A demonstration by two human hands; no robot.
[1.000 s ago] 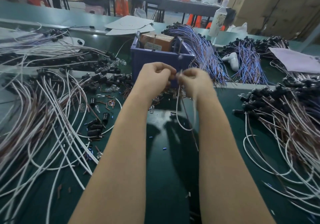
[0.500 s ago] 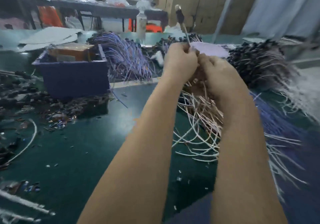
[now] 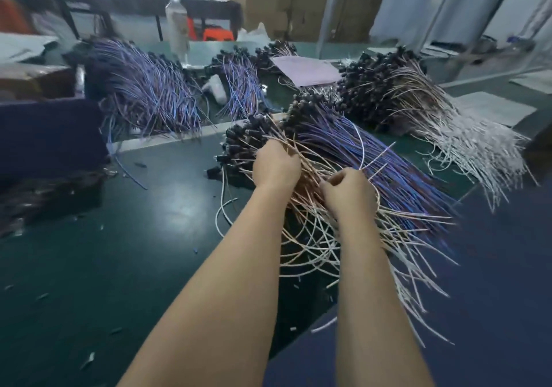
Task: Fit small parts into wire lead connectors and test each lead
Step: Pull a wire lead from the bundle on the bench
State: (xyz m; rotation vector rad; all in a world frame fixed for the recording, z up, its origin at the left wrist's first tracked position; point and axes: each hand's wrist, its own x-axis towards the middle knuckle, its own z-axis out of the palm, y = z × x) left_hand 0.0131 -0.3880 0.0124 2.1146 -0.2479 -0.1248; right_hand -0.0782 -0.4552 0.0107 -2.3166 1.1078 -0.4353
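At frame centre, the left hand [image 3: 276, 164] and right hand [image 3: 348, 192] both curl round leads [image 3: 310, 182] in one pile, probably keeping matching ones together.

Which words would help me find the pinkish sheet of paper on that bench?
Look to the far side of the dark green worktable. Between the small bundle of blue-violet wire leads and the big heap of black-capped brown and white leads lies a pale pink paper sheet. It alone is pinkish; the paper sheet farther right is white.
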